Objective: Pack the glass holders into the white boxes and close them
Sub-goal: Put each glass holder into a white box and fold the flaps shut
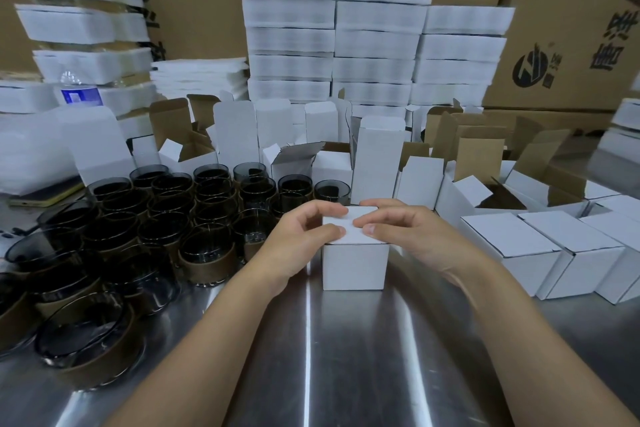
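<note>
A small white box [353, 265] stands on the steel table [346, 357] in front of me, its top flap folded down. My left hand [301, 236] holds the box's upper left edge, thumb on the lid and fingers curled over the back. My right hand [405, 230] presses the lid from the right with thumb and fingertips. Several dark glass holders [204, 253] with brown bands fill the table to the left. What is inside the box is hidden.
Closed white boxes [512, 246] lie in a row at the right. Open white boxes [377, 163] with raised flaps stand behind the hands. Stacks of flat white packing [377, 42] and brown cartons [571, 28] rise at the back. A water bottle [81, 90] stands far left.
</note>
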### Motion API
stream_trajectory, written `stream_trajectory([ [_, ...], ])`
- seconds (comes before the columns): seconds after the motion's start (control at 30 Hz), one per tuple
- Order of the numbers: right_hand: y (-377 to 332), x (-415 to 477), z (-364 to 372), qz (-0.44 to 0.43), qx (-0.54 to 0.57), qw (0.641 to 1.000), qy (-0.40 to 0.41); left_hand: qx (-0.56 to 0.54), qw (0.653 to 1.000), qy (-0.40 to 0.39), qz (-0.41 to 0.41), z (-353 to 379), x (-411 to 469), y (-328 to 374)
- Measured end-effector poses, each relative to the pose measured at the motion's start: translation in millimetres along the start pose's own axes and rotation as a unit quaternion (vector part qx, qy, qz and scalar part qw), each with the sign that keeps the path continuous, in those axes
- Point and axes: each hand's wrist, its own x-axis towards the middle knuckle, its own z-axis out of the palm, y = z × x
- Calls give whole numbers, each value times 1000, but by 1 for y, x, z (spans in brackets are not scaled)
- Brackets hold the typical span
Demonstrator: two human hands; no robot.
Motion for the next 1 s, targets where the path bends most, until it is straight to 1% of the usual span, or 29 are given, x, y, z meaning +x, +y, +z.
stream_trajectory([
  [0.27, -4, -2, 1, -11, -16, 1000, 9, 17, 1000, 1, -3, -1, 0, 1],
  [0.37, -4, -1, 2, -11, -42, 999, 25, 25, 1000, 0, -3, 0, 0, 0],
  [0.43, -4, -1, 1, -14, -76, 997, 32, 33, 999, -15, 1, 0, -2, 0],
  [0.47, -4, -2, 1, -19, -101, 994, 25, 39, 999, -28, 5, 0, -2, -1],
  [0.57, -1, -2, 4, -20, -162, 986, -31, 58, 997, -53, 8, -3, -3, 0],
  [0.63, 0, 0, 7, -20, -181, 983, -35, 60, 997, -56, 14, -5, -2, -1],
  [0.73, -7, -1, 6, -36, -177, 984, 3, 40, 998, -45, 28, -3, -1, -1],
  [0.8, -20, -9, -2, -47, -157, 985, 46, 6, 999, -31, 33, -1, 1, -1],
  [0.9, -47, -29, -29, -98, -109, 977, 154, -21, 999, 14, 33, 0, 4, 0],
  [0.93, -57, -38, -43, -116, -104, 968, 197, -23, 999, 23, 32, 0, 4, 0],
  [1.0, -68, -55, -77, -125, -134, 939, 290, -18, 999, 24, 30, 1, 4, -2],
])
